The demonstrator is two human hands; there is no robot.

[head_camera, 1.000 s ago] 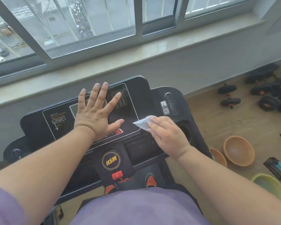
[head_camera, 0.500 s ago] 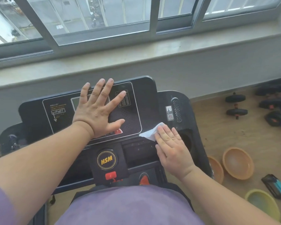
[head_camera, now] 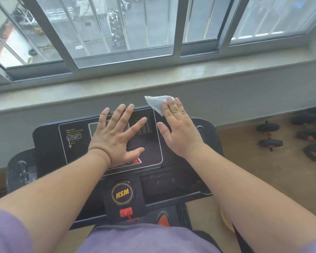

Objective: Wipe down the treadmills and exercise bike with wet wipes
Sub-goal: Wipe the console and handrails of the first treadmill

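Observation:
A black treadmill console [head_camera: 49, 143] with a yellow HSM badge fills the middle of the view. My left hand [head_camera: 117, 139] lies flat on its display panel, fingers spread. My right hand [head_camera: 177, 132] presses a white wet wipe [head_camera: 157, 103] with straight fingers against the console's top right edge. The wipe sticks out past my fingertips over the console's far edge. Part of the wipe is hidden under my fingers.
A grey window sill [head_camera: 226, 70] and the wall run just beyond the console. Black dumbbells [head_camera: 269, 136] lie on the wooden floor at the right. A red safety clip [head_camera: 126, 212] hangs below the badge.
My right hand has slid the wipe from the console's lower right up to its top right edge. My left hand has stayed flat on the panel.

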